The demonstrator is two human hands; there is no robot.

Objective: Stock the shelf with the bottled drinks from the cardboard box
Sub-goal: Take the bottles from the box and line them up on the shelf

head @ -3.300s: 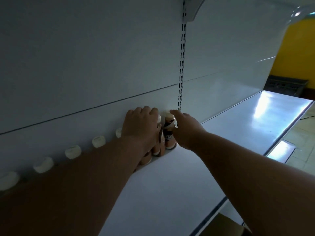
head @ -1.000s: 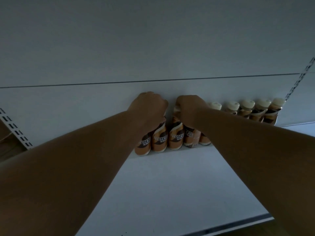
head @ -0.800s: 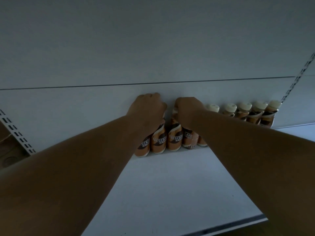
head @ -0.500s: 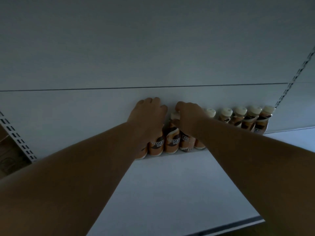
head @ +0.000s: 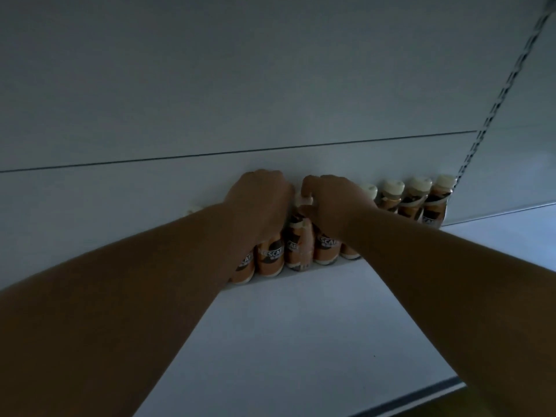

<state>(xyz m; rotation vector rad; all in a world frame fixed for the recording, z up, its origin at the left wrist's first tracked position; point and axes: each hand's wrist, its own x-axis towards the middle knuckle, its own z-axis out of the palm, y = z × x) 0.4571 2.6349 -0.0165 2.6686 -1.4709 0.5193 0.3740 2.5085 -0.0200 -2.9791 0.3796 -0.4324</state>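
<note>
A row of small brown coffee bottles with cream caps (head: 416, 198) stands against the back wall of the white shelf (head: 285, 341). My left hand (head: 260, 203) is closed over the tops of the bottles at the left of the row, above a labelled bottle (head: 270, 258). My right hand (head: 334, 201) grips the cap of the tilted middle bottle (head: 296, 246). Another bottle (head: 325, 246) stands under my right wrist. The cardboard box is out of view.
The white back panel (head: 270, 85) rises behind the row. A slotted metal upright (head: 493, 100) runs up at the right, just past the last bottle. The shelf's dark front edge (head: 421, 397) lies near the bottom right.
Since a second ago both hands stay on the bottle tops; they have pressed closer together and the middle bottle leans. The view has shifted slightly left.
</note>
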